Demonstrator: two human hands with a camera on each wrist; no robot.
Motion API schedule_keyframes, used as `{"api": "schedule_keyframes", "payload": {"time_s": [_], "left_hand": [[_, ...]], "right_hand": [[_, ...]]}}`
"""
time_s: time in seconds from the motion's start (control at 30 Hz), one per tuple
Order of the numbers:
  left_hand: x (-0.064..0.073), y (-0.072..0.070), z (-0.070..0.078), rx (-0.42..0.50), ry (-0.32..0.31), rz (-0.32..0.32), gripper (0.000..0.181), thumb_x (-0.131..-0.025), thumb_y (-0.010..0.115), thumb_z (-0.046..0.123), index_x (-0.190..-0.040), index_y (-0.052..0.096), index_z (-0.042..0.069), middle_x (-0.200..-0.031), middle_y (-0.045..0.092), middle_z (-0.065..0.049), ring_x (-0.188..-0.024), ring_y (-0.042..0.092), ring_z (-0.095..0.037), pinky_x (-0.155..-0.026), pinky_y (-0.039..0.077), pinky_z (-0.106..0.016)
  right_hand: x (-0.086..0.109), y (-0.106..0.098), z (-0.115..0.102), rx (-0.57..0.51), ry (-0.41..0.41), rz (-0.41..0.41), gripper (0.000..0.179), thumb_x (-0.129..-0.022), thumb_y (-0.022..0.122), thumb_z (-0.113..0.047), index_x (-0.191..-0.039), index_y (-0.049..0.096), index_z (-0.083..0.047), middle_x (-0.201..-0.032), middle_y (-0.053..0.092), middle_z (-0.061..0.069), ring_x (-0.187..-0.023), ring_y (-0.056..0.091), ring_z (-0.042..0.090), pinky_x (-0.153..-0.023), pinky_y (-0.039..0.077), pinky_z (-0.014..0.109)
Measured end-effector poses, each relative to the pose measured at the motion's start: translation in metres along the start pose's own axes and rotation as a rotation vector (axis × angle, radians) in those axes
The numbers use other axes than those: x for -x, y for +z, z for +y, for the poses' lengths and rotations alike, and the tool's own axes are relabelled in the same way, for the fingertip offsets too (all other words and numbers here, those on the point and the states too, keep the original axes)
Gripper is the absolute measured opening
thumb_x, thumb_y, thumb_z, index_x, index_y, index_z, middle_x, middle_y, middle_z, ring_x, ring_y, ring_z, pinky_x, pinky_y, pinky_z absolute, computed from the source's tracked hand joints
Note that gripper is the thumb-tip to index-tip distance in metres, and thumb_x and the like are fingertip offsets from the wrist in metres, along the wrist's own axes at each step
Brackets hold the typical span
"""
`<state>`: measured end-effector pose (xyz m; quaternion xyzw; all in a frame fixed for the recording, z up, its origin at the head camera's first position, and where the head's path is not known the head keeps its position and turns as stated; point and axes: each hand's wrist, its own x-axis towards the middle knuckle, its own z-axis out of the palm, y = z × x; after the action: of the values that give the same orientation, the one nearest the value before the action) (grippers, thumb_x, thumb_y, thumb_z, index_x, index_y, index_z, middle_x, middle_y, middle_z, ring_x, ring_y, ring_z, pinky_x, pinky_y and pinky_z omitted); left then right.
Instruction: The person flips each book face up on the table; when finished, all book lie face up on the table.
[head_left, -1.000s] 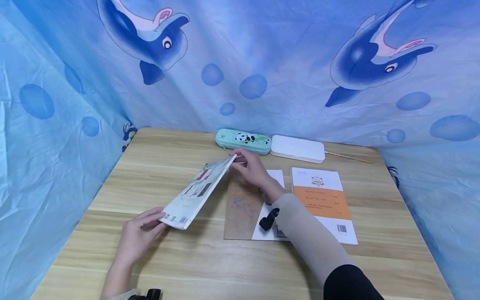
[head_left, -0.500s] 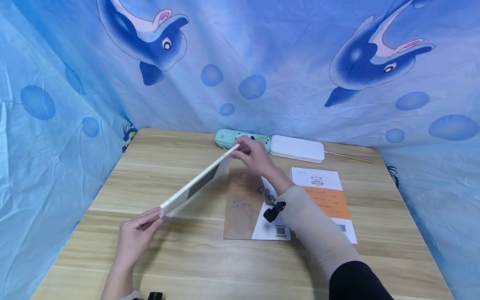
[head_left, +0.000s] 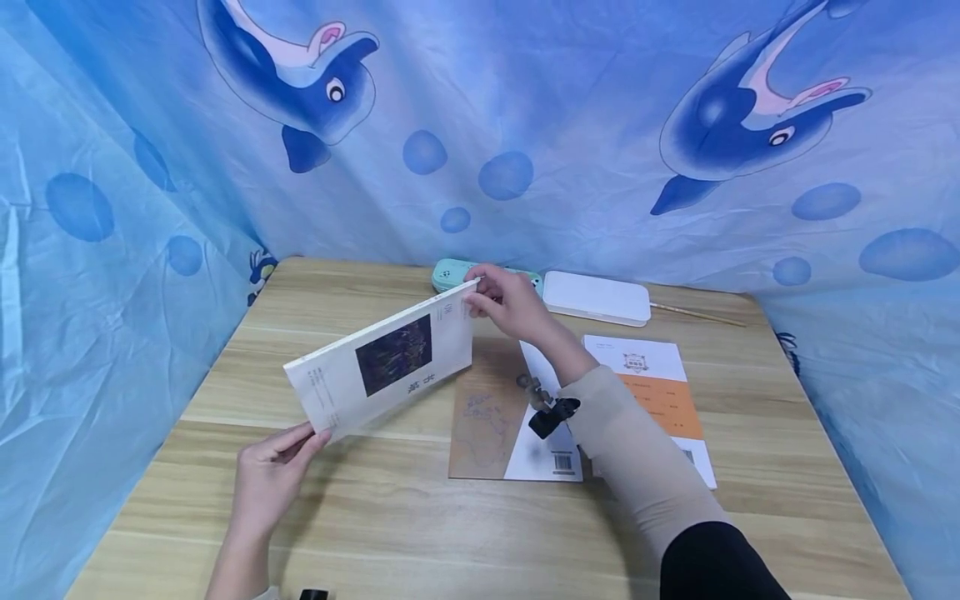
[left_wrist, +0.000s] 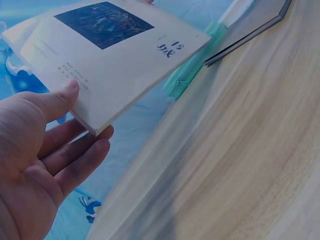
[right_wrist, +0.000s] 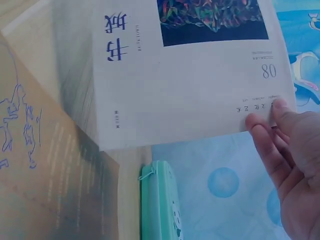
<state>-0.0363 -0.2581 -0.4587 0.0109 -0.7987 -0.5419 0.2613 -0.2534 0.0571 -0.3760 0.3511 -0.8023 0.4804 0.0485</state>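
A thin white book (head_left: 390, 367) with a dark picture on its cover is held up on a slant above the table. My left hand (head_left: 273, 467) pinches its near lower corner between thumb and fingers; the left wrist view shows the left thumb on the cover (left_wrist: 120, 70) and the fingers beneath. At the far end, my right hand (head_left: 510, 308) grips the upper corner. In the right wrist view, the right hand (right_wrist: 295, 155) has its thumb and fingertips at the edge of the book (right_wrist: 190, 95). Below the right forearm lies a brown-and-white book (head_left: 487, 417).
An orange-and-white book (head_left: 660, 396) lies at the right, partly behind the sleeve. Along the back are a green pencil case (head_left: 450, 273), partly hidden by the right hand, a white flat case (head_left: 596, 297) and a thin stick (head_left: 697, 315). A blue curtain (head_left: 585, 108) hangs behind the wooden table (head_left: 420, 533).
Both hands have turned the book over: its back faced up, then its edge, and now the cover with the dark picture shows. The right hand has risen slightly.
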Motion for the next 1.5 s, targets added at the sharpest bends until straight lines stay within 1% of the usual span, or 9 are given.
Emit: {"api": "schedule_keyframes", "payload": {"time_s": [0.17,0.27,0.37,0.43,0.7,0.87,1.1,1.27,1.5], "left_hand": [[0.002,-0.002,-0.001,-0.047,-0.055,-0.001,0.019,-0.078,0.075,-0.02,-0.097,0.073,-0.015,-0.089,0.071,0.022,-0.078,0.068,0.008,-0.067,0.055,-0.011],[0.004,-0.003,-0.002,-0.1,-0.094,-0.022,0.019,-0.082,0.075,-0.014,-0.102,0.074,-0.012,-0.093,0.077,0.0,-0.077,0.066,0.012,-0.067,0.054,-0.009],[0.006,-0.006,-0.003,-0.143,-0.129,-0.052,0.021,-0.087,0.075,-0.008,-0.107,0.073,-0.01,-0.101,0.073,-0.024,-0.078,0.064,0.015,-0.068,0.054,-0.008],[0.006,-0.007,-0.003,-0.161,-0.154,-0.072,0.023,-0.089,0.074,-0.005,-0.11,0.071,-0.012,-0.103,0.071,-0.029,-0.078,0.063,0.016,-0.069,0.054,-0.009],[0.004,-0.011,-0.006,-0.162,-0.297,-0.143,0.039,-0.09,0.075,0.003,-0.123,0.063,-0.014,-0.104,0.071,-0.029,-0.078,0.067,0.009,-0.068,0.058,-0.017],[0.002,-0.015,-0.007,-0.195,-0.392,-0.193,0.046,-0.09,0.077,0.012,-0.127,0.062,-0.012,-0.105,0.072,-0.026,-0.078,0.069,0.003,-0.066,0.059,-0.019],[-0.003,-0.016,-0.012,-0.278,-0.528,-0.351,0.052,-0.091,0.077,0.019,-0.128,0.06,-0.013,-0.097,0.075,-0.017,-0.071,0.072,-0.012,-0.064,0.058,-0.022],[-0.003,-0.016,-0.02,-0.319,-0.493,-0.378,0.042,-0.092,0.075,0.017,-0.122,0.066,-0.01,-0.086,0.076,-0.012,-0.066,0.072,-0.017,-0.061,0.06,-0.025],[-0.015,-0.019,-0.024,-0.491,-0.262,-0.282,0.034,-0.094,0.074,0.026,-0.112,0.074,-0.003,-0.083,0.075,-0.007,-0.067,0.067,-0.014,-0.057,0.051,-0.022]], "right_hand": [[-0.002,0.002,-0.001,0.001,0.093,-0.029,0.021,-0.097,0.068,-0.01,-0.118,0.063,-0.007,-0.085,0.071,0.004,-0.065,0.065,0.014,-0.057,0.053,0.025],[-0.002,0.005,0.0,0.029,0.107,-0.044,0.02,-0.097,0.069,-0.011,-0.117,0.064,-0.008,-0.08,0.069,0.002,-0.062,0.059,0.016,-0.055,0.046,0.027],[-0.003,0.011,0.004,0.052,0.101,-0.045,0.021,-0.096,0.071,-0.012,-0.117,0.066,-0.007,-0.08,0.07,0.002,-0.066,0.059,0.016,-0.06,0.046,0.027],[-0.003,0.016,0.007,0.047,0.108,-0.037,0.023,-0.096,0.072,-0.012,-0.117,0.066,-0.006,-0.083,0.072,0.003,-0.072,0.062,0.016,-0.065,0.048,0.027],[-0.002,0.046,0.023,0.035,0.196,-0.031,0.031,-0.098,0.068,-0.012,-0.128,0.064,-0.005,-0.09,0.074,0.005,-0.075,0.064,0.019,-0.065,0.051,0.027],[0.001,0.066,0.032,0.013,0.325,-0.042,0.043,-0.099,0.068,-0.013,-0.14,0.058,-0.004,-0.11,0.074,0.01,-0.098,0.067,0.02,-0.084,0.056,0.029],[0.011,0.084,0.05,-0.072,0.452,-0.158,0.055,-0.1,0.066,-0.02,-0.149,0.048,-0.004,-0.135,0.063,0.014,-0.125,0.06,0.025,-0.103,0.051,0.032],[0.022,0.084,0.057,-0.09,0.464,-0.134,0.051,-0.099,0.067,-0.02,-0.145,0.052,-0.002,-0.133,0.063,0.012,-0.125,0.059,0.024,-0.106,0.049,0.033],[0.041,0.079,0.052,0.02,0.46,-0.181,0.047,-0.095,0.073,-0.022,-0.137,0.06,-0.006,-0.119,0.067,0.004,-0.113,0.063,0.016,-0.098,0.053,0.028]]}}
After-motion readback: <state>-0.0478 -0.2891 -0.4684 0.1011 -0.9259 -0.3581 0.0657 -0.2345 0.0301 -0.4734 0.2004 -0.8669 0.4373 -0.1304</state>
